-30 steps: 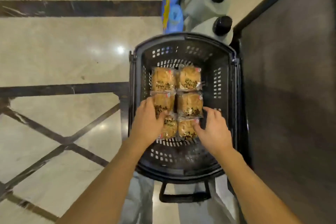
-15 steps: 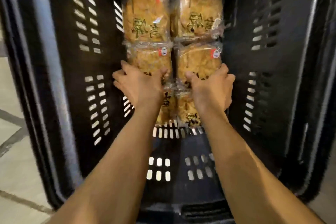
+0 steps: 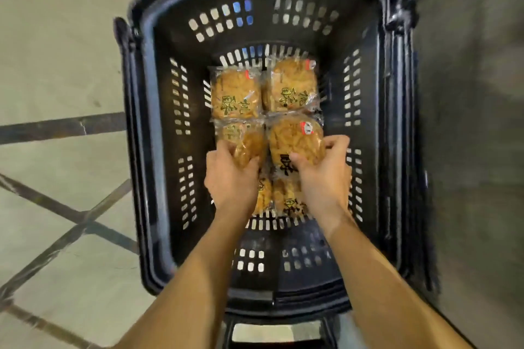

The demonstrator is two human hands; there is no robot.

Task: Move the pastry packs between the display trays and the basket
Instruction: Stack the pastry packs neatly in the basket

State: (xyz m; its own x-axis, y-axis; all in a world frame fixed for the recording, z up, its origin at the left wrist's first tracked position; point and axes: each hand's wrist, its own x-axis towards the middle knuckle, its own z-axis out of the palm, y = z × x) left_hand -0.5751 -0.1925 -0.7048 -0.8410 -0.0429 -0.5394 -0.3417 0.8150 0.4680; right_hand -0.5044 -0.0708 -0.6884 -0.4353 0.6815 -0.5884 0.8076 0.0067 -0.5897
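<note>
Lifting both middle-row packs together looks like the step in hand. At frame centre, inside the black basket (image 3: 147, 150), the left hand (image 3: 231, 178) curls round the left middle pastry pack (image 3: 243, 142) and the right hand (image 3: 323, 176) pinches the right middle pastry pack (image 3: 296, 140). Raise them straight up, gripping lightly so the pastry is not crushed, and avoid dragging the back-row packs (image 3: 263, 91) or the near-row packs (image 3: 280, 195) half hidden below.

A black slotted basket (image 3: 158, 150) on the tiled floor (image 3: 62, 71) holds six pastry packs (image 3: 236, 93).
</note>
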